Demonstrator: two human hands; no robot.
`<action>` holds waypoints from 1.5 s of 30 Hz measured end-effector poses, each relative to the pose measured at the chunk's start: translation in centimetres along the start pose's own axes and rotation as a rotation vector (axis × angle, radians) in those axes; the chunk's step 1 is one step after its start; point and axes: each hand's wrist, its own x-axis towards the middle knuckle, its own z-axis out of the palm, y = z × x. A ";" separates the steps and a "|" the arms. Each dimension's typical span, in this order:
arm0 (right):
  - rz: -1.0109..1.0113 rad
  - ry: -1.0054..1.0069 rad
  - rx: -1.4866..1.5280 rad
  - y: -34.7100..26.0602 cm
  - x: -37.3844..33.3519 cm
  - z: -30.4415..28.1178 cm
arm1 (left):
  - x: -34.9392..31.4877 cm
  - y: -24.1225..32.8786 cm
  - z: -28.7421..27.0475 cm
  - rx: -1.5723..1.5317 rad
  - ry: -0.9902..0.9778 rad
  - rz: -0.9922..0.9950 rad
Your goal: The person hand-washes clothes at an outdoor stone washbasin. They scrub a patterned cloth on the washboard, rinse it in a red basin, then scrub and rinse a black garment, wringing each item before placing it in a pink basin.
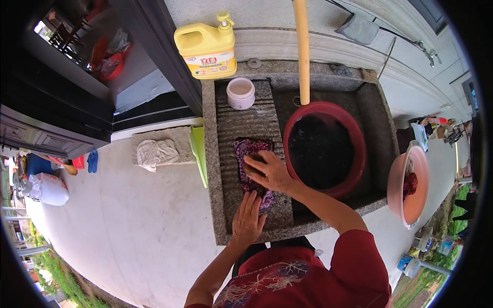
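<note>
A purple and black patterned cloth (pixel 267 200) lies spread on the ridged stone washboard (pixel 247 123) at the left of a stone sink (pixel 222 226). My right hand (pixel 277 173) is closed around a brown scrubbing brush (pixel 252 165) and presses it onto the cloth's middle; the brush's underside is hidden. Nearer to me, my left hand (pixel 248 219) rests flat on the cloth's lower edge, fingers stretched out. To the right, a red basin (pixel 357 134) full of dark water stands inside the sink. Above the cloth, a small white tub (pixel 241 94) sits on the washboard.
A yellow pump jug (pixel 206 51) stands at the sink's back left corner. A wooden pole (pixel 302 56) reaches down to the basin. On the right is a pink basin (pixel 398 185) with red cloth inside. A green board (pixel 198 154) and a white rag (pixel 156 154) are at left.
</note>
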 end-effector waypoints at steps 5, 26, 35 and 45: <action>0.061 0.060 -0.351 4.9 -0.1 -0.5 | -0.5 0.7 -0.1 -0.035 -0.076 0.072; 0.881 0.117 0.599 8.5 6.4 2.4 | 0.1 -0.5 0.6 -0.310 0.223 -0.060; 0.951 -0.154 0.552 2.4 1.7 -2.1 | 7.7 -6.9 3.6 -0.158 0.273 -0.337; 0.748 0.315 1.367 3.7 1.6 -9.3 | 4.2 -2.9 -3.4 -1.923 0.485 -0.458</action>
